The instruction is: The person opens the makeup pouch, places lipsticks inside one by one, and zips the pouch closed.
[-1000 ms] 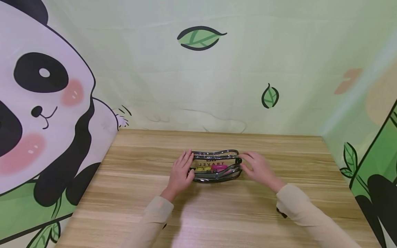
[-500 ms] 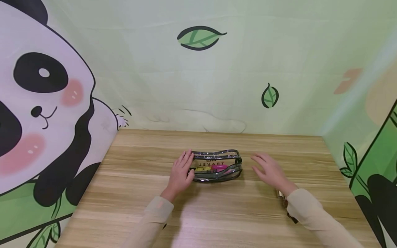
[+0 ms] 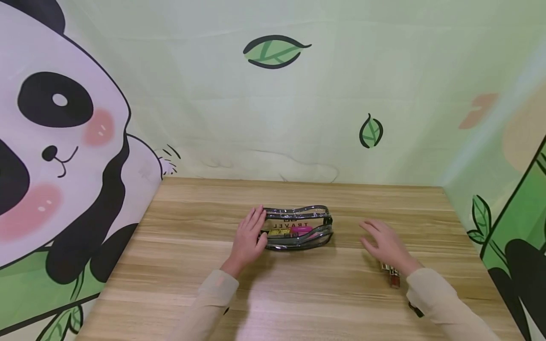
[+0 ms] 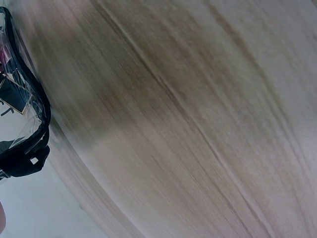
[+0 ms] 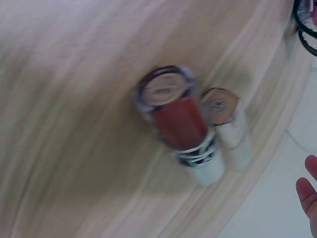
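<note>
A clear pouch point(image 3: 297, 246) with black trim and mirrored "TRAVEL" lettering stands on the wooden table, its top apart. Through it I see a magenta item point(image 3: 301, 230) and a yellow item point(image 3: 279, 232). My left hand point(image 3: 248, 237) holds the pouch's left end, fingers at the back corner and thumb at the front. To the right, my right hand point(image 3: 387, 244) hovers with fingers loosely extended, holding nothing. Below and beside it lie a clear-capped lip gloss tube with red contents point(image 5: 181, 124) and a slimmer white tube with a rose-gold end point(image 5: 235, 131), partly hidden in the head view.
The wooden table point(image 3: 170, 284) meets a pale green fabric backdrop point(image 3: 204, 94) at its far edge. A printed panda point(image 3: 85, 151) fills the left side. Small dark pieces show beside both sleeves.
My right hand has left the pouch's right end and moved right and toward me, near the two tubes, which have come into view. My left hand and the pouch stay put.
</note>
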A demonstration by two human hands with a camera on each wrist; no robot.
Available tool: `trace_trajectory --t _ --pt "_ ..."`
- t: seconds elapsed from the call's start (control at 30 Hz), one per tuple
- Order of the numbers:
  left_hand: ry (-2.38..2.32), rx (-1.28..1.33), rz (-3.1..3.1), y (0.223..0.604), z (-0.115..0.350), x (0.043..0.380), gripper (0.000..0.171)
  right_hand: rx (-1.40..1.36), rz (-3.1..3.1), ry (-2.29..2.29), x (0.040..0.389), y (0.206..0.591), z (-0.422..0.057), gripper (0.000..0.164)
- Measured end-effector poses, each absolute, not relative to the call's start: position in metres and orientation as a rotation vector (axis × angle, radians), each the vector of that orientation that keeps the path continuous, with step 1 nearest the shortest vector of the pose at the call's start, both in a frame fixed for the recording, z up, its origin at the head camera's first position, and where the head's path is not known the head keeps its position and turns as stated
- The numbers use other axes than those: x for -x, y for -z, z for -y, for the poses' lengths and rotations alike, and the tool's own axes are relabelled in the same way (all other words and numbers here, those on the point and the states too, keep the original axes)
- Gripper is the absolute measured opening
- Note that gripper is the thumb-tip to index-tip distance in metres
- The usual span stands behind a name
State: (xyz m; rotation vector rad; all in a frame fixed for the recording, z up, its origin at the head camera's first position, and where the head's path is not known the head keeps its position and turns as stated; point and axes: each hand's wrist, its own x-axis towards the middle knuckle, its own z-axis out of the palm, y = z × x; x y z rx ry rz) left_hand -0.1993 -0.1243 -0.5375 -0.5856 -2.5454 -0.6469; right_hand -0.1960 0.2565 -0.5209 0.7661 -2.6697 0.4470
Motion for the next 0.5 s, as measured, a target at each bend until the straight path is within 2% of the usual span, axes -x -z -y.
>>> trace_trajectory --t 0.5 --pt "0.626 0.597 2.512 0.538 0.125 0.200 0.057 -0.681 2.853 -0.355 0.183 0.538 -0.281 0.046"
